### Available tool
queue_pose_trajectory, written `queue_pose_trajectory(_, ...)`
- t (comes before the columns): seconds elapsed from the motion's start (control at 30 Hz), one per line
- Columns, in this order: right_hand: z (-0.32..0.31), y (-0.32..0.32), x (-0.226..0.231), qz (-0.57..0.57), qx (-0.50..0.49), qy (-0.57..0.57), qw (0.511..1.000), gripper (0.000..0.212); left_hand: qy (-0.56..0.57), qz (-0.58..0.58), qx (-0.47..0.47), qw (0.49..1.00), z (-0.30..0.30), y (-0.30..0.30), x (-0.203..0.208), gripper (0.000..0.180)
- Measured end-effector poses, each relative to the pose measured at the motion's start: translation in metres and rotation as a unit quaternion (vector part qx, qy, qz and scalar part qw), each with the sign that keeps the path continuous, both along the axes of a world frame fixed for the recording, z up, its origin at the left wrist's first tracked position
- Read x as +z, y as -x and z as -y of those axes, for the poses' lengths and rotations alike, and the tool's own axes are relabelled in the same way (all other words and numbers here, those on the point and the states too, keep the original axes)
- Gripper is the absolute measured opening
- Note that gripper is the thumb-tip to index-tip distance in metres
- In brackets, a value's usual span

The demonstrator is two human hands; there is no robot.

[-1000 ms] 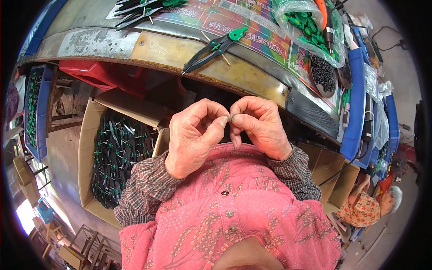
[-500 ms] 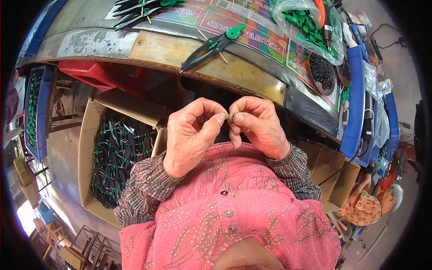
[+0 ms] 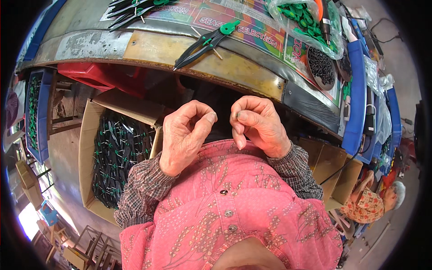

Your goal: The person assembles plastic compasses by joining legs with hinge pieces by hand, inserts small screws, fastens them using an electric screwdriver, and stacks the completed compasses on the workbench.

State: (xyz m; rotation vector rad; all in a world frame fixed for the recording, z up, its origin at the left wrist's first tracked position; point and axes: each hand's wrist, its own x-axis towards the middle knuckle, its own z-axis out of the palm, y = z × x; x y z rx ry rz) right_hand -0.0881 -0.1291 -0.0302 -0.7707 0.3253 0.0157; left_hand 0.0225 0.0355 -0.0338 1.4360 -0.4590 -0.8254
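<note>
My left hand (image 3: pixel 186 137) is raised just in front of the table edge, thumb and forefinger pressed together. Whatever is in that pinch, if anything, is too small to make out. A short gap to the right, my right hand (image 3: pixel 262 127) also pinches with thumb and forefinger. A tiny dark speck shows at its fingertips, too small to name. Beyond both hands, a black and green plier-like plastic piece (image 3: pixel 208 44) with a pale stick through it lies on the table, its black tips at the edge.
More black and green pieces (image 3: pixel 130 11) lie at the far left of the table (image 3: pixel 162 47). Far right are a bag of green plastic parts (image 3: pixel 306 22), a dish of small black parts (image 3: pixel 321 67) and a power screwdriver (image 3: pixel 326 27). A carton (image 3: pixel 87 157) of similar pieces stands at left.
My hands, which met at the fingertips before, have drawn apart; the left has moved a little to the left. Both keep their pinch.
</note>
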Motion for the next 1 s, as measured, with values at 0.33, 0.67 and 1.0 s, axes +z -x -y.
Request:
queue_pose_trajectory(0.33,0.007,0.012,-0.004,-0.045,0.014,0.137,0.989,0.009,-0.004,-0.023,-0.006,1.0,0.006,0.003,0.001,0.004)
queue_pose_trajectory(0.67,0.058,0.085,-0.045,-0.192,0.028,0.383,0.903,0.008,0.004,-0.024,-0.003,1.0,0.015,0.009,-0.004,0.004)
queue_pose_trajectory(1.0,0.139,0.187,-0.155,-0.351,-0.134,0.437,0.817,0.021,-0.032,-0.021,-0.033,0.999,0.029,0.02,-0.005,0.005)
